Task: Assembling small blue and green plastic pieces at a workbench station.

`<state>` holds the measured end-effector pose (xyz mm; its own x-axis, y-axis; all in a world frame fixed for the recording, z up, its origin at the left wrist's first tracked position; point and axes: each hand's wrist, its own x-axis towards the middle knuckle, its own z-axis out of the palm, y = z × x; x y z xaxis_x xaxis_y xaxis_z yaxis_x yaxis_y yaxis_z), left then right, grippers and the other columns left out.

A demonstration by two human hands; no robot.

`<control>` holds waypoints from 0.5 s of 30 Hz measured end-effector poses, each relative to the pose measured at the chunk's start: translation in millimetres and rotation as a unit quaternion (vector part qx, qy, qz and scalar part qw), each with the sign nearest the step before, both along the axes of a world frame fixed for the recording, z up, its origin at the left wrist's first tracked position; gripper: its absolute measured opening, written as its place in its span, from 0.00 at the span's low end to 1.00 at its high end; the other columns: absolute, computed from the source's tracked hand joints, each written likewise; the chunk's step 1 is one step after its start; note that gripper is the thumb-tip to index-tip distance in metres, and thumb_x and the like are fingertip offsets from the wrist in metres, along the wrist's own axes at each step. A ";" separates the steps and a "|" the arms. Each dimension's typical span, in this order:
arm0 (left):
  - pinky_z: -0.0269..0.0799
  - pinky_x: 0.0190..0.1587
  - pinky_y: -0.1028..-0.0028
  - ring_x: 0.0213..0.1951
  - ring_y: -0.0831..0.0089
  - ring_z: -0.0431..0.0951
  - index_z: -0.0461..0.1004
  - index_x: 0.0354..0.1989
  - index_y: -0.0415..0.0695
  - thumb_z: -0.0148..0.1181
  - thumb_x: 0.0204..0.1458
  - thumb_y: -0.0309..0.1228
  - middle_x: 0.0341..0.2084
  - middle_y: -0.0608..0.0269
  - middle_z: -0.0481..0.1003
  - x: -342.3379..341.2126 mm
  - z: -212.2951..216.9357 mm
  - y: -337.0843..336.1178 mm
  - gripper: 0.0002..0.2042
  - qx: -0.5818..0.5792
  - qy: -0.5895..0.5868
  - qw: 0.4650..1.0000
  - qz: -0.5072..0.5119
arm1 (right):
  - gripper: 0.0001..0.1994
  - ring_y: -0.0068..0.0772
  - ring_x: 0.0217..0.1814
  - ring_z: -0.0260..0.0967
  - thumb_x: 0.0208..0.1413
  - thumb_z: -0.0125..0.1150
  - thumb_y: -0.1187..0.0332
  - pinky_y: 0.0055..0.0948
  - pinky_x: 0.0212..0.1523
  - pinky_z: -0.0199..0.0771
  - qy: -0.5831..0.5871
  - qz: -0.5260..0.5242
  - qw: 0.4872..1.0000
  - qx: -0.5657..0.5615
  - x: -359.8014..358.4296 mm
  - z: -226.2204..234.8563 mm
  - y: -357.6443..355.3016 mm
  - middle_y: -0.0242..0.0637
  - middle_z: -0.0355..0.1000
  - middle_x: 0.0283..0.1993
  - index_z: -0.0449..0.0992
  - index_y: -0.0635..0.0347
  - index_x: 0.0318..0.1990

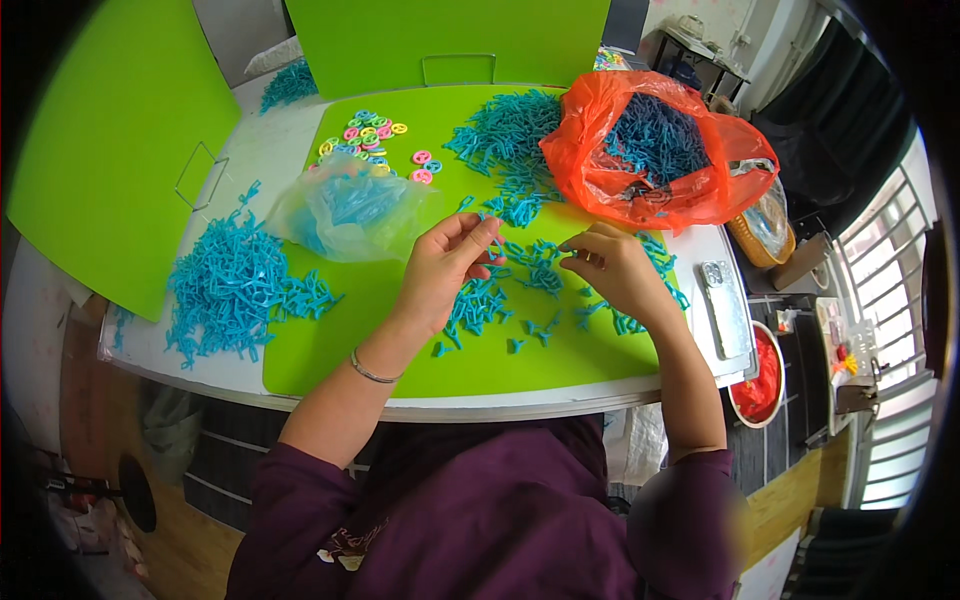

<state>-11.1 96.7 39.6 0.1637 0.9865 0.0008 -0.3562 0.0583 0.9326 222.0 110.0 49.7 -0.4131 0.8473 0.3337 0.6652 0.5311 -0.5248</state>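
Observation:
My left hand (447,258) is raised over the green mat, thumb and fingers closed on a small teal plastic piece, part of which shows between the fingertips. A short way to its right, my right hand (617,265) has its fingertips drawn together; whether a piece is between them is too small to make out. Beneath and between the hands lie loose teal plastic pieces (477,310), small and branched. A larger heap of darker teal pieces (508,130) spreads beyond them. To the left is a pile of lighter blue pieces (228,285).
An open red plastic bag (590,165) full of dark teal pieces stands at the far right. Behind my left hand sits a clear bag (350,210) with blue pieces, near colourful rings (370,130). A phone (724,310) lies at the right edge; green boards (450,40) stand behind.

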 end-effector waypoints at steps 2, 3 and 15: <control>0.66 0.27 0.83 0.27 0.82 0.73 0.72 0.36 0.42 0.59 0.52 0.38 0.27 0.69 0.73 -0.6 0.3 -1.3 0.12 -0.002 0.013 1.000 0.003 | 0.09 0.31 0.26 0.69 0.44 0.64 0.72 0.27 0.28 0.69 0.008 0.008 1.000 -0.010 -4.4 1.1 -1.2 0.39 0.70 0.28 0.77 0.64 0.34; 0.66 0.27 0.83 0.27 0.82 0.73 0.72 0.36 0.42 0.59 0.52 0.38 0.27 0.69 0.73 -1.3 -0.2 -1.4 0.12 -0.002 0.013 1.000 0.004 | 0.09 0.31 0.27 0.69 0.45 0.64 0.72 0.28 0.29 0.69 0.023 0.041 0.999 -0.019 -6.9 -1.5 -1.2 0.39 0.69 0.28 0.77 0.63 0.35; 0.66 0.27 0.86 0.28 0.82 0.74 0.72 0.39 0.42 0.56 0.55 0.36 0.30 0.69 0.73 -3.2 0.3 -1.6 0.11 0.008 0.017 1.000 -0.005 | 0.16 0.34 0.30 0.68 0.42 0.64 0.71 0.30 0.33 0.68 -0.062 0.028 0.993 -0.101 -3.0 3.9 -2.0 0.38 0.70 0.28 0.75 0.60 0.42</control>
